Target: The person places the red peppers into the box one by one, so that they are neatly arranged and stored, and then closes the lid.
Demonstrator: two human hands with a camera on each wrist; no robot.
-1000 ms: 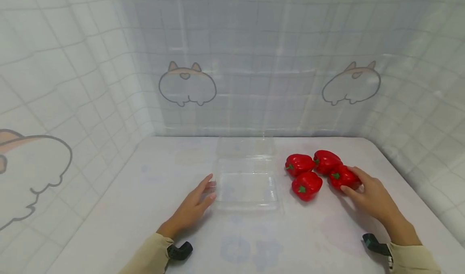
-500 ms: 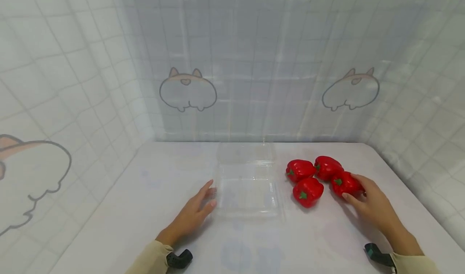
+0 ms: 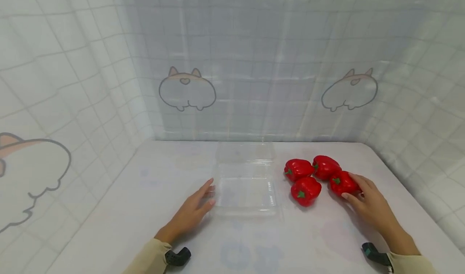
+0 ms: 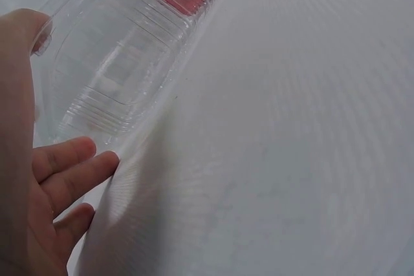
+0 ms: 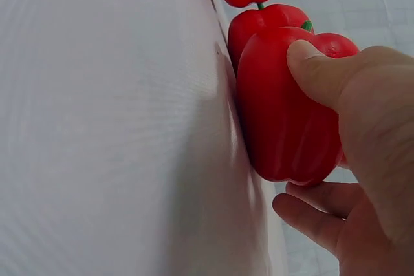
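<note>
A clear plastic clamshell box (image 3: 247, 193) lies on the table with its lid folded back toward the wall. Beside its left side is my left hand (image 3: 190, 211), fingers loosely extended and holding nothing. In the left wrist view, the thumb overlaps the edge of the box. My right hand (image 3: 372, 203) grips a red bell pepper (image 5: 284, 108) at the right end of a group, thumb on its upper side and fingers around its far end. Three more red bell peppers sit close by: one at the front (image 3: 306, 191), one at the left (image 3: 298, 169) and one at the back (image 3: 326, 166).
The white table (image 3: 145, 209) ends against a pale checked curtain (image 3: 254, 84) at the back. Similar checked sheets (image 3: 428, 124) rise at both sides. Dark wrist devices (image 3: 178, 256) are strapped near both cuffs.
The head view has tilted a little, so the table and everything on it sit slightly lower. Both hands stay in place, the right one still at the same pepper.
</note>
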